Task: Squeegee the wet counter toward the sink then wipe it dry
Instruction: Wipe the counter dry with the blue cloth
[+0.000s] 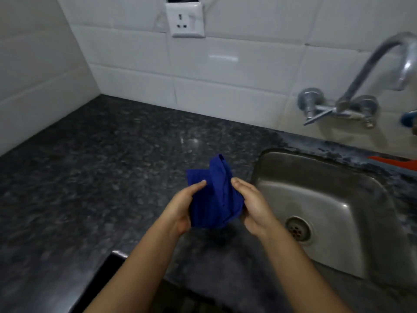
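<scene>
View: looking down from head height at a kitchen corner, with two bare forearms reaching in from the bottom edge.
Cloth: a crumpled dark blue cloth point(214, 199) is held up in the air between both hands, above the counter and just left of the sink. One bunched corner sticks upward.
Left hand: the left hand point(180, 211) grips the cloth's left side, its thumb lying across the front and its fingers hidden behind the fabric.
Right hand: the right hand point(255, 208) holds the cloth's right side, back of the hand toward the camera, fingertips curled onto the fabric.
Counter: a speckled black-and-grey polished stone counter point(90, 177) runs from the left wall to the sink. It carries a small bright glint of light near the middle; I cannot tell whether it is wet.
Sink: a rectangular stainless steel sink point(316, 168) is set into the counter on the right, with a round perforated drain point(297, 229) in its floor.
Tap: a chrome wall-mounted tap with a curved spout point(372, 71) arches over the sink.
Wall: glossy white wall tiles point(225, 64) cover both walls, and a white electrical socket point(185, 20) sits high up.
Right edge: an orange object point(392, 162) lies on the counter behind the sink, cut off by the frame and too partial to identify.
</scene>
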